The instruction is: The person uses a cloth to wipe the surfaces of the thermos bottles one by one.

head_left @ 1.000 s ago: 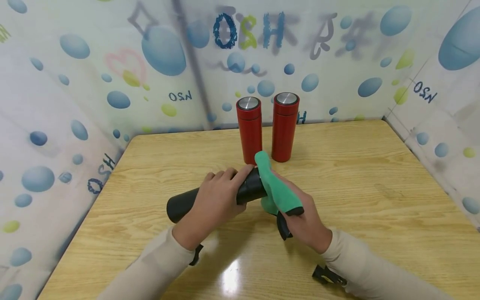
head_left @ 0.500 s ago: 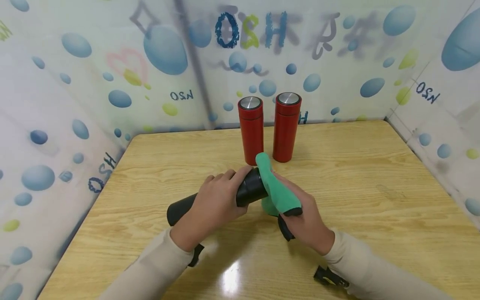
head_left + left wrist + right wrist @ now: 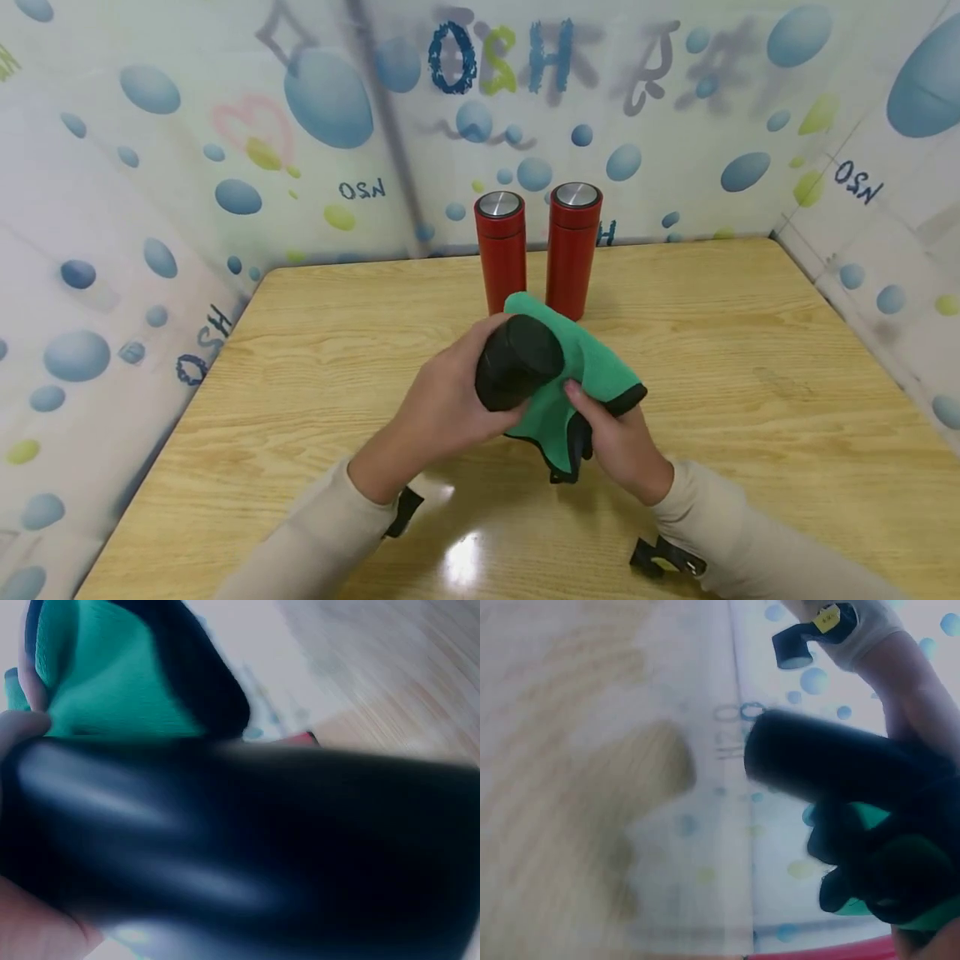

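A black cylindrical bottle (image 3: 520,362), a thermos by its shape, is gripped in my left hand (image 3: 435,408), with one end facing up towards the head camera. Its smooth dark side (image 3: 247,832) fills much of the left wrist view. My right hand (image 3: 626,446) pinches a green cloth (image 3: 600,358) with black edging, thumb on top. The cloth lies against the bottle's right side and partly behind it. In the right wrist view the bottle (image 3: 817,754) sticks out to the left above the dark, bunched cloth.
Two red thermos bottles, a left one (image 3: 502,250) and a right one (image 3: 574,250), stand upright with silver-topped lids beyond my hands. The wooden table (image 3: 360,317) ends at a patterned wall covering (image 3: 420,167). Light glares off the table's front.
The black bottle has swung from lying sideways to pointing its end up at the head camera. The green cloth has spread wider, and my right thumb now shows on it.
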